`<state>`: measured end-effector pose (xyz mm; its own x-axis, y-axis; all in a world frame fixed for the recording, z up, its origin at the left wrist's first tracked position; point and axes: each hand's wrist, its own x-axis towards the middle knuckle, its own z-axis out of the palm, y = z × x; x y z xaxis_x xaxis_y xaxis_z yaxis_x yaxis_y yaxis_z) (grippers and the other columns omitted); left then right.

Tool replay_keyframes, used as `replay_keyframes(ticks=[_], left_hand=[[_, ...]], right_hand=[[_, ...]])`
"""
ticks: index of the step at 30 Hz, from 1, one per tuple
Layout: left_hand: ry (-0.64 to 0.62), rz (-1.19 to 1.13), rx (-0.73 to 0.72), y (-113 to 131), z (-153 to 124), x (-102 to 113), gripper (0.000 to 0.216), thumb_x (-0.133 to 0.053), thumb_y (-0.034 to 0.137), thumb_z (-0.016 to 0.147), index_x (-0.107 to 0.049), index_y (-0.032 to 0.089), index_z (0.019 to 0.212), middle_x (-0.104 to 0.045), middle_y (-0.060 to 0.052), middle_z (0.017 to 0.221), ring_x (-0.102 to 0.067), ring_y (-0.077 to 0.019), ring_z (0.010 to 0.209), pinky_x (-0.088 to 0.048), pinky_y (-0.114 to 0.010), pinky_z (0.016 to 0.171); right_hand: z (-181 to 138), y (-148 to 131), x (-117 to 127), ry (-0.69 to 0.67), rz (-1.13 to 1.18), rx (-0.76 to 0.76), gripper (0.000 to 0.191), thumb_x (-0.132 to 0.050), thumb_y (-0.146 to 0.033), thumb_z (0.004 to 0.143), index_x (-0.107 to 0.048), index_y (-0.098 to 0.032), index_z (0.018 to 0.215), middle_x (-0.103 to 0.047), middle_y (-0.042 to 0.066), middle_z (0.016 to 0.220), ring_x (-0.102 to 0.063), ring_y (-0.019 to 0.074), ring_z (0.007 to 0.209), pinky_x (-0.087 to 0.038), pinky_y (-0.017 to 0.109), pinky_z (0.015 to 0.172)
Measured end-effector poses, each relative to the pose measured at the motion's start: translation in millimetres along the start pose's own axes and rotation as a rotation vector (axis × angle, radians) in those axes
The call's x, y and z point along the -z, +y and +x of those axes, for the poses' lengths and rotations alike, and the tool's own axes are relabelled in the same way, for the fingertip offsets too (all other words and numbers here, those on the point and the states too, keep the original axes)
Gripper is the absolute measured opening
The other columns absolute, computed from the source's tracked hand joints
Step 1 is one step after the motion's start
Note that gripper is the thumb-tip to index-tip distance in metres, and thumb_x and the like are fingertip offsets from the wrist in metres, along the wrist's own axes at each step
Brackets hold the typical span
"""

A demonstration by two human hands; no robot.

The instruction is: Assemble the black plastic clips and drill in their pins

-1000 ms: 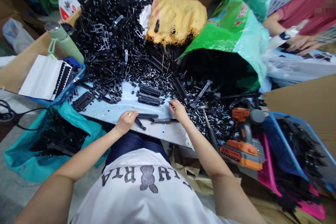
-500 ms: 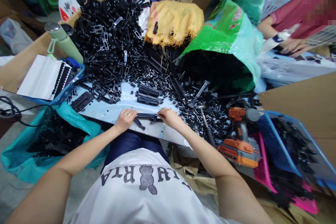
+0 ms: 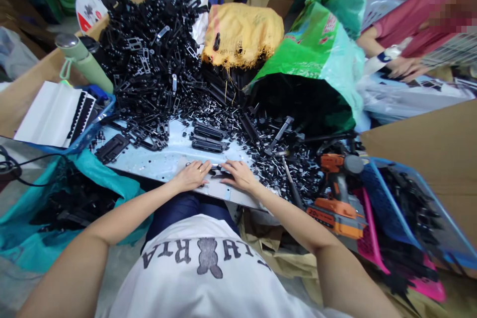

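Note:
My left hand (image 3: 193,175) and my right hand (image 3: 238,175) rest side by side at the near edge of a pale blue metal plate (image 3: 167,155). Between them lies a long black plastic piece (image 3: 216,171); the fingers of both hands are bent over it and cover most of it. Just beyond the hands, a few assembled black strips (image 3: 207,137) lie stacked on the plate. A big heap of black plastic parts (image 3: 152,59) rises at the back left.
An orange cordless drill (image 3: 337,194) lies at the right beside a blue and pink basket (image 3: 406,218) of black parts. A green sack (image 3: 320,59), a yellow sack (image 3: 242,32), a green bottle (image 3: 84,62) and a teal bag (image 3: 55,208) surround the plate. Another person's hand (image 3: 406,67) works at the far right.
My right hand came in from the small parts on the right to the black piece. My left hand slid right, so both hands now meet over it.

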<state>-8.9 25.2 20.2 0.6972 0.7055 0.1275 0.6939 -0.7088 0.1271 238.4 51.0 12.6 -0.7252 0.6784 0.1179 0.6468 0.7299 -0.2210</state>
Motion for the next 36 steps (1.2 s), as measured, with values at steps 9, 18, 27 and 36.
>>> replay_keyframes(ticks=[9,18,27,36], left_hand=[[0.122,-0.319,0.016,17,9,58,0.051,-0.024,0.047,0.093,-0.058,0.017,0.068,-0.061,-0.006,0.063,-0.058,-0.0161,0.061,-0.041,-0.027,0.056],[0.711,-0.696,-0.019,97,-10,59,0.074,0.003,0.057,0.088,-0.060,0.019,0.081,-0.059,-0.009,0.069,-0.059,-0.0175,0.070,-0.048,-0.032,0.063],[0.214,-0.040,-0.013,-1,21,-1,0.036,-0.050,0.042,0.086,-0.056,0.027,0.118,-0.062,-0.010,0.106,-0.055,-0.0226,0.104,-0.041,-0.041,0.090],[0.263,-0.123,0.881,-109,77,32,0.037,-0.042,0.037,0.088,-0.054,0.012,0.112,-0.057,-0.018,0.110,-0.047,-0.0308,0.107,-0.036,-0.045,0.088]], right_hand=[[-15,-28,70,0.087,0.317,0.030,0.068,-0.015,-0.065,0.087,-0.055,-0.018,0.060,-0.053,0.005,0.053,-0.047,0.0140,0.051,-0.032,0.027,0.051],[10,-128,20,0.763,1.105,-0.212,0.056,-0.004,-0.058,0.087,-0.045,-0.026,0.109,-0.053,0.013,0.108,-0.053,0.0241,0.099,-0.045,0.046,0.083],[65,29,50,0.519,0.006,-0.603,0.046,-0.043,-0.035,0.086,-0.039,-0.013,0.126,-0.034,0.021,0.137,-0.028,0.0309,0.126,-0.028,0.049,0.099],[82,82,57,0.401,0.463,-0.789,0.053,-0.059,-0.039,0.074,-0.051,-0.012,0.119,-0.064,0.013,0.098,-0.057,0.0245,0.089,-0.042,0.040,0.081]])
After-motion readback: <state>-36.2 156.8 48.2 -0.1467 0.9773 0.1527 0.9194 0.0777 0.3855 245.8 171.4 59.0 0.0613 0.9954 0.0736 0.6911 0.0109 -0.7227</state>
